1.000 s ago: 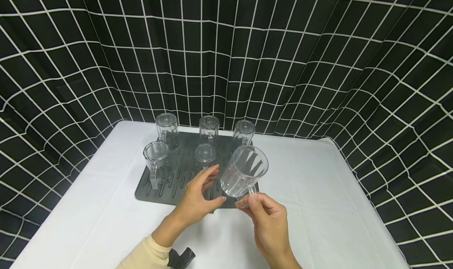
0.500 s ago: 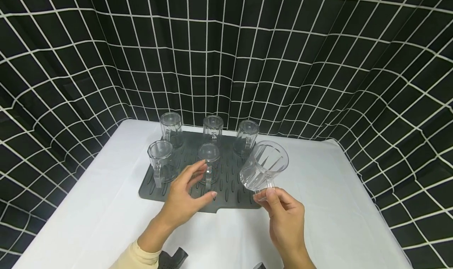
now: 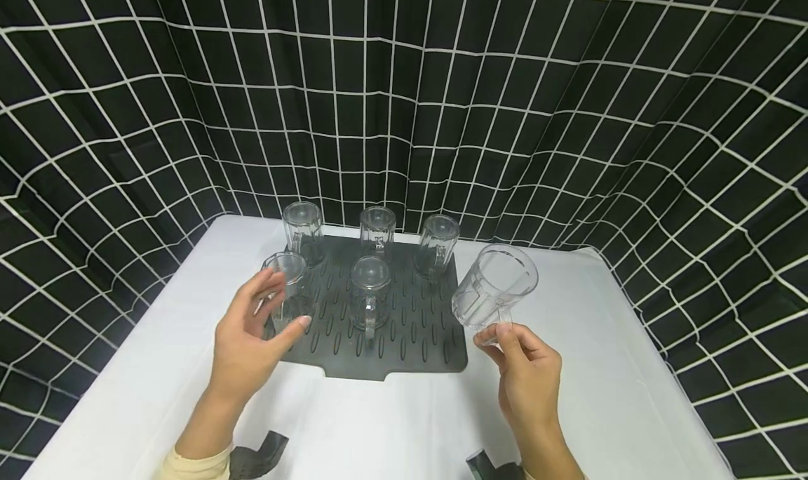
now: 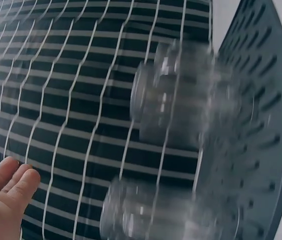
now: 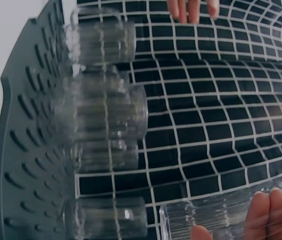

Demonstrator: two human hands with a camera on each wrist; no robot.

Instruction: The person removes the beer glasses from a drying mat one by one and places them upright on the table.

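A clear glass mug (image 3: 495, 283) hangs tilted over the right side of the mat, its mouth facing up and right. My right hand (image 3: 529, 371) pinches its handle between thumb and fingers; the right wrist view shows fingertips (image 5: 276, 215) beside the glass. On the left, my left hand (image 3: 252, 340) is raised with fingers and thumb spread, holding nothing. It partly covers the front-left glass mug (image 3: 287, 266) in the head view. The left wrist view shows those fingers (image 4: 23, 185) apart from the blurred mugs. Another glass mug (image 3: 371, 294) stands bottom up at the front middle.
A dark grey ridged drying mat (image 3: 353, 361) lies on the white tablecloth (image 3: 600, 368). Along its back edge stand three more glass mugs, at left (image 3: 303, 231), middle (image 3: 377, 231) and right (image 3: 437, 245). A black curtain with white grid lines (image 3: 404, 101) encloses the table.
My left hand has moved left, from near the front-middle mug to in front of the front-left one. My right hand has carried the held mug to the right, away from the other mugs.
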